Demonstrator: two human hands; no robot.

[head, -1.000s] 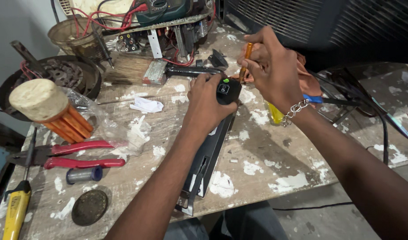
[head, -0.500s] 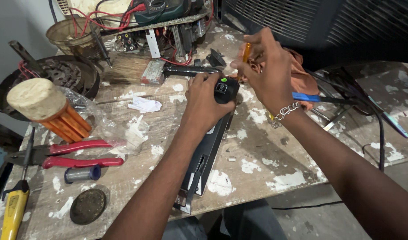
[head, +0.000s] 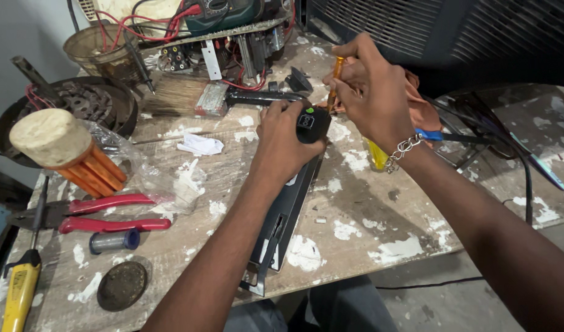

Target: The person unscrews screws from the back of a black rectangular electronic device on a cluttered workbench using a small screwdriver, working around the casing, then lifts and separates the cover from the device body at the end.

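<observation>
My left hand [head: 286, 142] grips the black head [head: 313, 125] of a long dark metal device [head: 281, 229] that lies across the paint-spattered wooden table [head: 356, 209]. My right hand [head: 375, 92] is closed around an orange-handled screwdriver [head: 335, 79], held upright with its tip down beside the black head. A chain bracelet [head: 400, 152] hangs at my right wrist. The screwdriver's tip is hidden behind the head and my fingers.
Red-handled pliers [head: 104, 213], a yellow-handled tool [head: 21, 289], a small spool [head: 113, 241] and a round dark lid [head: 122, 284] lie at the left. A paintbrush [head: 202, 98], an orange bundle with a cork-like top [head: 67, 150], a round metal pan [head: 79, 104] and wired electronics [head: 227, 24] crowd the back.
Both hands have kept their hold. The right hand with the screwdriver has shifted slightly left, closer to the device's black head.
</observation>
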